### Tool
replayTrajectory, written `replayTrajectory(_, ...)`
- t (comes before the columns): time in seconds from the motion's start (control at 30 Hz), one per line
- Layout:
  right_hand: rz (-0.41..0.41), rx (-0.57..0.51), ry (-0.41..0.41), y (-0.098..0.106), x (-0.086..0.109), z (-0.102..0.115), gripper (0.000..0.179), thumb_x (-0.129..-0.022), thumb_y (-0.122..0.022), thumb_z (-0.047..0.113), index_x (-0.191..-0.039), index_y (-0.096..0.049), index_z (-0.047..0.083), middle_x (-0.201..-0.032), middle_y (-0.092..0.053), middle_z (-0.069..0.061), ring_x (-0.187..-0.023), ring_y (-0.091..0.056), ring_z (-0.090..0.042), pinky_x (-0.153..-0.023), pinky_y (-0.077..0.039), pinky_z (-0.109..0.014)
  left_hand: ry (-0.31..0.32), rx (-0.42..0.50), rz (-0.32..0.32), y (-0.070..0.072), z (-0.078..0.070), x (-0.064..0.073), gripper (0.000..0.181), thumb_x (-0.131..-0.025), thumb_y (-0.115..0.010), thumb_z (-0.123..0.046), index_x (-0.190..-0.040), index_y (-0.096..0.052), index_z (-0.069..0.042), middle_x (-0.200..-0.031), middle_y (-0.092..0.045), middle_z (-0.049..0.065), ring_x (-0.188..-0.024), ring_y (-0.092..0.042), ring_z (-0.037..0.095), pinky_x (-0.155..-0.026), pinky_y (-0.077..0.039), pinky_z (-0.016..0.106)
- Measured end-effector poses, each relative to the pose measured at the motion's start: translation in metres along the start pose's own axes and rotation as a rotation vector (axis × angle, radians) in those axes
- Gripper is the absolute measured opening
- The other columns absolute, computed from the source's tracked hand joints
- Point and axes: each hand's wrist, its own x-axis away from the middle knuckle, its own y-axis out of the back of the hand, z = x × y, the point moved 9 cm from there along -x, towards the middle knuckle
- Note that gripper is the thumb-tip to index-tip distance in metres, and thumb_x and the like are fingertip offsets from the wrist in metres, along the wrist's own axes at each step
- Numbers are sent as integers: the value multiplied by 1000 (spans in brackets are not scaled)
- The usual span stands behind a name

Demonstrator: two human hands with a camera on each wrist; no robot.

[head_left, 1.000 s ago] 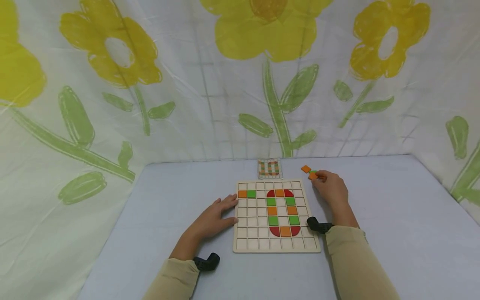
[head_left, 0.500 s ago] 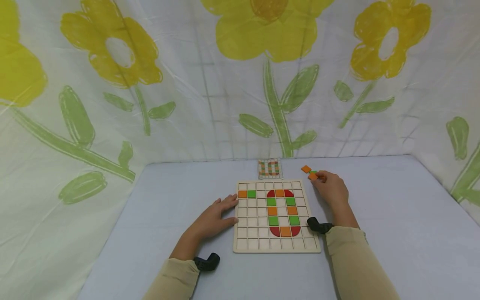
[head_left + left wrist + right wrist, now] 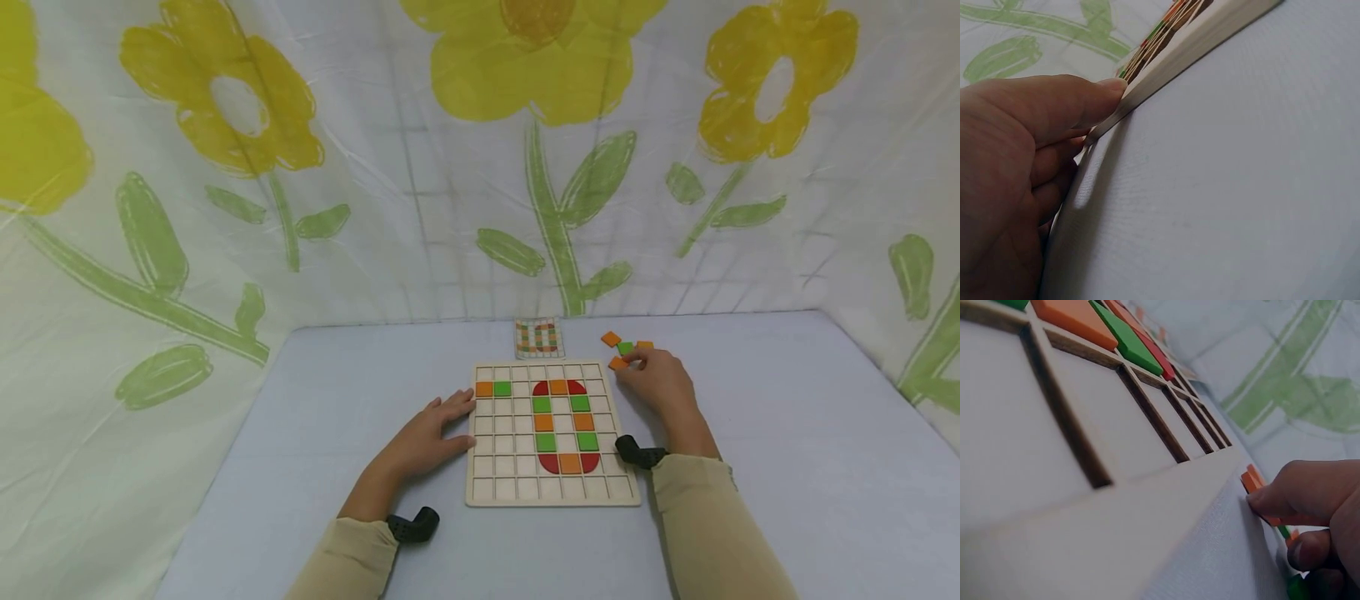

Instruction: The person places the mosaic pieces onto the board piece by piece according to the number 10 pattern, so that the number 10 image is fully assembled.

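Wooden grid board (image 3: 522, 444) lies flat on the pale table (image 3: 480, 554), its far edge near the table's far edge. Nearest are two tan sleeves (image 3: 712, 521), each ending at a black wrist device (image 3: 416, 525). At the board's left edge rests the person's left hand (image 3: 422, 437), thumb apart from the loosely extended fingers, thumb tip touching the rim and nothing gripped.

Toward the board's right side, red rounded corner pieces (image 3: 549, 463), green squares (image 3: 545, 442) and orange squares (image 3: 543, 422) form an upright oval ring. Farther up, at the left edge in the second row from the far edge, one orange square and one green square sit side by side.

Just beyond the far right corner, the right hand (image 3: 663, 385) has its fingers bent in, thumb and fingertips pinching a loose orange tile (image 3: 618, 363). Just past it lie a green tile (image 3: 625, 348) and two more orange tiles (image 3: 611, 338). A patterned card (image 3: 538, 337) lies between the board's far edge and the table's. Behind stands a white curtain (image 3: 360, 242) with yellow flowers.
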Motion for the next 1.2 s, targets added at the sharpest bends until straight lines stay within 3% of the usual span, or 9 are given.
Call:
replayTrajectory(0.17,14,-11,-7,-2,0,-1,43,-88,-68,37,-120,-69,8,-101,-62,-16,-82,-54,-27,-61,-42,-31,0,14,-3,0,1,0,61,-92,-69,-30,-147,-48,-13,-159,-33,-6,-149,-26,16,-126,-15,45)
replayTrajectory(0.4,-30,11,41,0,0,1,38,-90,-69,35,-115,-71,6,-94,-63,-15,-79,-54,-27,-59,-42,-30,-7,3,-3,-1,1,0,61,-93,-68,-32,-147,-48,-13,-159,-32,-6,-149,-27,16,-126,-15,44)
replayTrajectory(0.6,-38,4,94,6,4,17,41,-92,-66,37,-117,-70,4,-97,-63,-16,-82,-53,-27,-62,-42,-31,-7,-2,1,0,1,0,62,-92,-69,-31,-147,-47,-13,-159,-32,-7,-149,-26,16,-126,-15,44)
replayTrajectory(0.77,25,-35,188,3,16,56,41,-92,-67,38,-118,-70,7,-90,-58,-11,-76,-49,-24,-58,-39,-30,-14,-4,-1,1,0,0,61,-92,-69,-30,-147,-47,-13,-159,-32,-7,-149,-26,17,-126,-15,44)
replayTrajectory(0.93,85,-46,350,-9,38,110,37,-92,-69,33,-119,-70,9,-89,-58,-6,-69,-48,-20,-57,-41,-29,-13,-3,1,2,-1,0,61,-93,-69,-30,-147,-48,-14,-159,-32,-7,-149,-26,16,-126,-14,44)
replayTrajectory(1.1,148,-21,471,-32,58,153,31,-91,-71,29,-116,-72,10,-88,-60,-1,-74,-50,-16,-62,-44,-28,-12,3,0,2,-1,0,60,-93,-68,-31,-147,-48,-13,-159,-32,-6,-149,-27,17,-125,-15,45)
replayTrajectory(1.2,190,-13,493,-49,65,168,28,-90,-72,29,-112,-73,12,-86,-60,2,-74,-51,-15,-62,-46,-27,4,14,5,1,2,0,61,-92,-69,-32,-147,-48,-15,-159,-32,-7,-149,-26,18,-125,-15,47)
